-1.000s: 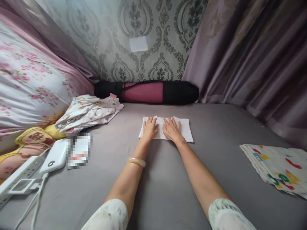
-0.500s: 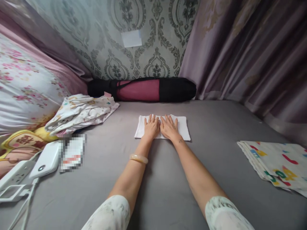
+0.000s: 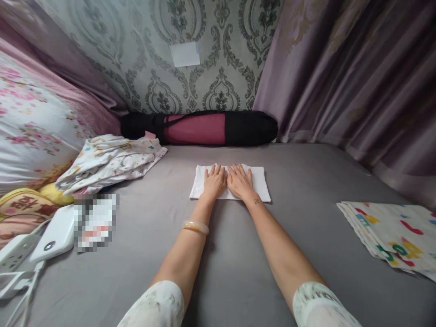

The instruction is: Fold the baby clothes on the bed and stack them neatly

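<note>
A small folded white cloth [image 3: 259, 184] lies on the grey bed sheet [image 3: 231, 254] straight ahead. Both my hands rest flat on it, side by side and touching at the thumbs. My left hand [image 3: 214, 182] covers its left half, fingers stretched out; a pale bangle [image 3: 195, 226] sits on that wrist. My right hand [image 3: 240, 181] lies on the middle of the cloth, fingers spread and flat. Neither hand grips anything.
A black and maroon rolled mat bag [image 3: 200, 128] lies along the patterned wall. A crumpled printed garment [image 3: 109, 159] and floral bedding [image 3: 30, 131] sit at left, with a white power bank [image 3: 54, 234] and power strip. Folded colourful cloths [image 3: 391, 234] lie at right, below a purple curtain.
My hands drew together on the white cloth until they touch. The view shifted slightly, so things at left sit lower and further left.
</note>
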